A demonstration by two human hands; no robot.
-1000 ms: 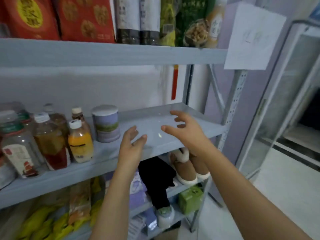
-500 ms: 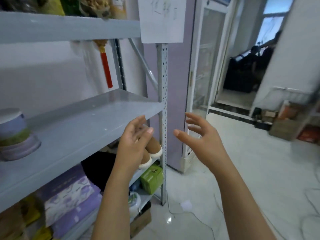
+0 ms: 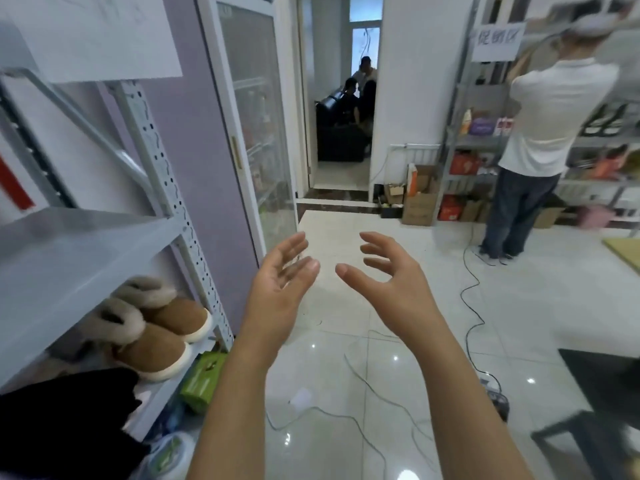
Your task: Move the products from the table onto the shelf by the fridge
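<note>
Grey shelf at nine o'clock; brown, cream-trimmed boots and green box at seven; lilac fridge at eleven

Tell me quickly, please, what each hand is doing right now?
Left hand: open, fingers relaxed, holding nothing.
Right hand: open, fingers loosely curled, holding nothing.
</note>
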